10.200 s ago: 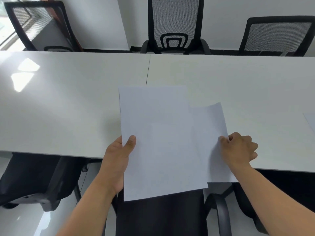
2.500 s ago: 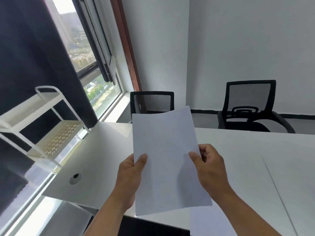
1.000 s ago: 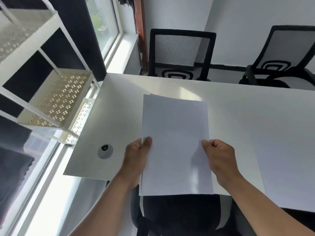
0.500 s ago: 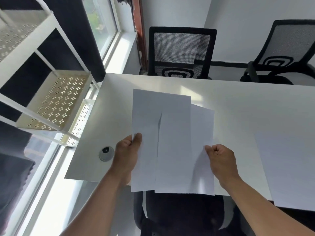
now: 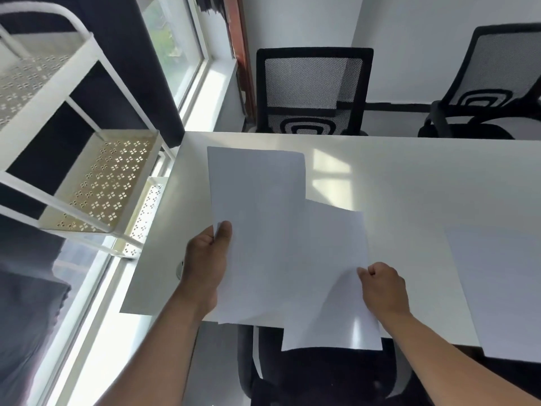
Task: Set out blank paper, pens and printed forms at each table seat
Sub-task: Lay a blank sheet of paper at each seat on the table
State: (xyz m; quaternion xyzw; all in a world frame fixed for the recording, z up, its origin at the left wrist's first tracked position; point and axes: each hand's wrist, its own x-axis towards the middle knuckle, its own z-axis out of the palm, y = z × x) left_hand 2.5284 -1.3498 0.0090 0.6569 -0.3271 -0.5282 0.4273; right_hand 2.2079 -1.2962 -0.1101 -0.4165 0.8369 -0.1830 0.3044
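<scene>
White worktop (image 5: 409, 177): one blank sheet (image 5: 503, 288) already laid at right seat. Left hand (image 5: 205, 271) grips paper stack (image 5: 257, 224); right hand (image 5: 382, 288) pinches single sheet (image 5: 328, 273), peeling it over near seat. No pens or forms visible; most left.

A white table (image 5: 409, 177) fills the middle. Two black mesh chairs (image 5: 313, 92) stand far, a white shelf rack (image 5: 87, 142) and bright window (image 5: 175, 39) left.

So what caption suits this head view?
Left hand holds paper stack; right hand pulls one sheet over table.
</scene>
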